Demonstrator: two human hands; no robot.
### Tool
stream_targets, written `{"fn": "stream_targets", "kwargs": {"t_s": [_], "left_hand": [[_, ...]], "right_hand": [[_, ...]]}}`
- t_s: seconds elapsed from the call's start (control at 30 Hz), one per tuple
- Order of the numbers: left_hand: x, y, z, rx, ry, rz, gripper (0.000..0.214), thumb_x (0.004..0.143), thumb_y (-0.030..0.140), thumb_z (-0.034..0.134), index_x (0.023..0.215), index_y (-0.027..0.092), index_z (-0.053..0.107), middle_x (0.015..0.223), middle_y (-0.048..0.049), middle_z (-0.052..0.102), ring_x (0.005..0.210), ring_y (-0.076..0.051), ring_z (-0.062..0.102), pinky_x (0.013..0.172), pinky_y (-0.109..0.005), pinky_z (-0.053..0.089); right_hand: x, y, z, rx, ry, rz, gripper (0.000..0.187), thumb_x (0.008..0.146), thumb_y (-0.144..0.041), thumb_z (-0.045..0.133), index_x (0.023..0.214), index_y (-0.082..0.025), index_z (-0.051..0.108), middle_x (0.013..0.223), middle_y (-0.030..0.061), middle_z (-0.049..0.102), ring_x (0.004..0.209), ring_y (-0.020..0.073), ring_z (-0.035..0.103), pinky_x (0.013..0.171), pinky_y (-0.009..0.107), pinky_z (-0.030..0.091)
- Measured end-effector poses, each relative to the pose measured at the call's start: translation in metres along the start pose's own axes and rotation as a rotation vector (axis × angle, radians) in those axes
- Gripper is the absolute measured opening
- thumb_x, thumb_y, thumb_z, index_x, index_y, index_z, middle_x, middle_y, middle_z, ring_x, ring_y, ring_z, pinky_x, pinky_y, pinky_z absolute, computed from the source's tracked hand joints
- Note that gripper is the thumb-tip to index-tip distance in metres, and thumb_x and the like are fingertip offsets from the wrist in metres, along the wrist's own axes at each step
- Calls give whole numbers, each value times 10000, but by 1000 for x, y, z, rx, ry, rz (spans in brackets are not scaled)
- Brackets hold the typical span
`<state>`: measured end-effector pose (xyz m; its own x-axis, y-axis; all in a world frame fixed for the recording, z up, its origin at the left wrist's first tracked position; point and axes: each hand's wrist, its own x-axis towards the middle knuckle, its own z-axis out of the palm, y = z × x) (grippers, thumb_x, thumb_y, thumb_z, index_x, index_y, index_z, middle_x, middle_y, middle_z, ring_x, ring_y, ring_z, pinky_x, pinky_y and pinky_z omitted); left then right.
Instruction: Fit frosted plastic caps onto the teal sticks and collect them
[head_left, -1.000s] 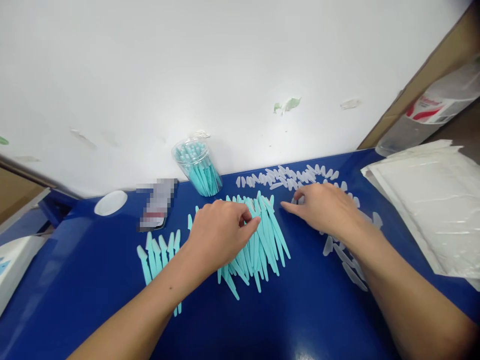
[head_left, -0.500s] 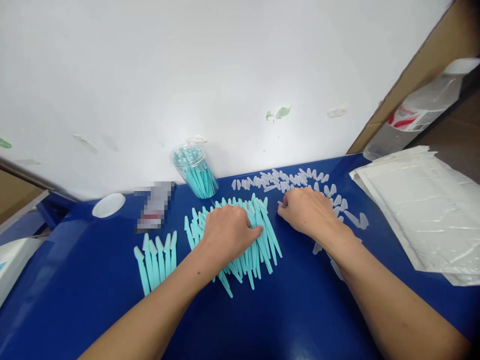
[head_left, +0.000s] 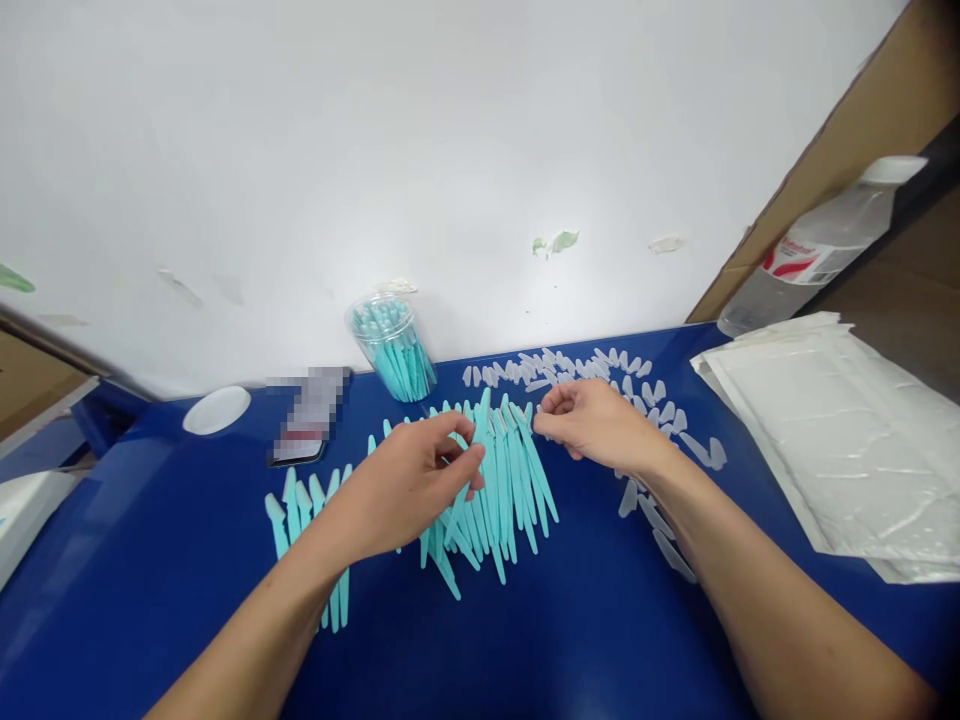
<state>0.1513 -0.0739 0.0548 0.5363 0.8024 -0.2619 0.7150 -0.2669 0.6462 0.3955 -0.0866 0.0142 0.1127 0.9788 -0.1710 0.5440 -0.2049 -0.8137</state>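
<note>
Left hand [head_left: 405, 485] raised just above the teal stick pile [head_left: 495, 480]; thumb and forefinger pinching one teal stick [head_left: 482, 440], which stands near upright, tip up, over the pile. Other fingers curled loosely.

Right hand [head_left: 600, 425] at the pile's right edge, fingers drawn together at the tips [head_left: 541, 424]; appears to pinch a small clear cap, but the item is too small to confirm. Hands near each other, not touching.

Pile lies mid-table on the blue table [head_left: 525, 640], sticks fanned approx. parallel, pointing away from the person. Second, smaller row of teal sticks [head_left: 300, 500] to the left of the pile, partly under the left forearm.

Clear caps [head_left: 585, 365] scattered in a band behind and to the right of the pile, some along the right forearm.

Clear tub [head_left: 394, 345] w/ more teal sticks stands tilted against the white wall [head_left: 375, 150], behind the pile. White round lid [head_left: 216, 410] far left. Stack of white padded bags [head_left: 832, 440] at right edge; plastic bottle [head_left: 810, 260] lying behind them.
</note>
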Motion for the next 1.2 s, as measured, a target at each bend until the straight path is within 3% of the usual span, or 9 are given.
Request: {"fn": "stream_targets", "kwargs": {"t_s": [0.07, 0.13, 0.27, 0.37, 0.47, 0.77, 0.97, 1.2], "left_hand": [[-11, -13, -5, -134, -10, -13, 395, 1042, 595, 503, 1188, 253, 638, 766, 24, 666, 672, -155, 586, 592, -261, 446], [-19, -25, -6, -212, 3, -24, 441, 1034, 643, 522, 1180, 254, 669, 675, 52, 510, 624, -138, 492, 553, -247, 377], [-26, -42, -4, -254, 4, 51, 436, 1071, 598, 487, 921, 219, 643, 680, 61, 315, 594, -115, 247, 518, -259, 230], [-28, -50, -6, -240, 31, 97, 476, 1091, 533, 474, 749, 202, 479, 681, 53, 293, 619, -115, 246, 549, -268, 236], [-31, -55, -10, -205, 47, 127, 484, 1103, 486, 460, 719, 203, 374, 683, 49, 273, 622, -114, 244, 552, -270, 231], [-34, -55, -6, -77, 97, 194, 435, 1117, 383, 442, 725, 197, 413, 657, 54, 314, 600, -106, 282, 561, -259, 253], [-38, -55, -12, -69, 117, 135, 442, 1093, 463, 471, 732, 216, 535, 657, 36, 364, 593, -129, 336, 539, -277, 275], [-37, -56, -10, -5, 102, 132, 464, 1094, 450, 461, 699, 207, 465, 625, 36, 377, 569, -125, 325, 546, -289, 268]], "right_hand": [[-2, -3, 5, 210, -109, 15, 153, 825, -364, 685, 794, -220, 641, 671, 17, 674, 477, 115, 559, 428, 264, 400], [-3, -6, 13, 383, -184, 30, 233, 843, -438, 695, 812, -216, 632, 702, 25, 696, 487, 101, 584, 421, 238, 427], [-5, -11, 31, 598, -274, 24, 383, 819, -553, 805, 904, -195, 698, 804, 39, 766, 622, 107, 712, 564, 215, 583], [-7, -13, 39, 763, -329, 1, 345, 842, -498, 868, 942, -191, 748, 851, 25, 797, 712, 104, 764, 675, 199, 635], [-9, -15, 43, 895, -369, -10, 248, 878, -408, 881, 910, -185, 781, 813, 15, 803, 685, 97, 770, 648, 174, 637], [-18, -13, 52, 834, -361, -17, 181, 927, -363, 846, 969, -192, 806, 839, 26, 820, 709, 122, 792, 668, 196, 662], [-17, -12, 51, 825, -336, -8, 161, 932, -358, 839, 968, -202, 820, 843, 28, 821, 725, 125, 794, 688, 203, 667], [-20, -12, 49, 828, -346, -20, 141, 943, -350, 830, 966, -211, 814, 847, 19, 818, 726, 116, 792, 687, 190, 664]]}}
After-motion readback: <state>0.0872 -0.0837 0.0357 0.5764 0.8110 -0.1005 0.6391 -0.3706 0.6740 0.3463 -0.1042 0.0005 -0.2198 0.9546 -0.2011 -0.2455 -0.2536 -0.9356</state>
